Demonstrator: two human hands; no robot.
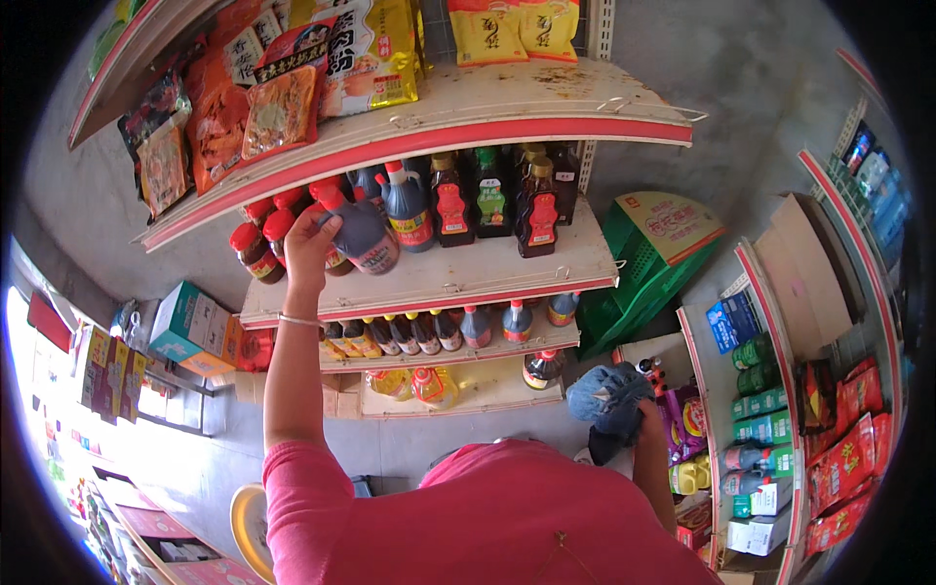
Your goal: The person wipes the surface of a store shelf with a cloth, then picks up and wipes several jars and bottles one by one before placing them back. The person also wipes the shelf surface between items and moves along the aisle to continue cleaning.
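Note:
My left hand (314, 238) grips a dark sauce bottle (363, 232) with a red cap by its upper part, tilted over the middle shelf (439, 281). Red-capped jars (256, 252) stand to the left of it. Just right is another red-capped sauce bottle with a handle (409, 212), then several dark bottles with red or green labels (537, 212). Down at the lower right, my right hand (643, 417) holds a bunched blue cloth (603, 398), away from the shelf. The fingers of that hand are partly hidden.
Above, a rusty shelf (512, 95) with a red edge holds food packets. Lower shelves bear small bottles (417, 333) and oil jugs (431, 387). A green display rack (636, 270) stands right of the shelving, near more stocked shelves. A teal carton (191, 322) is at left.

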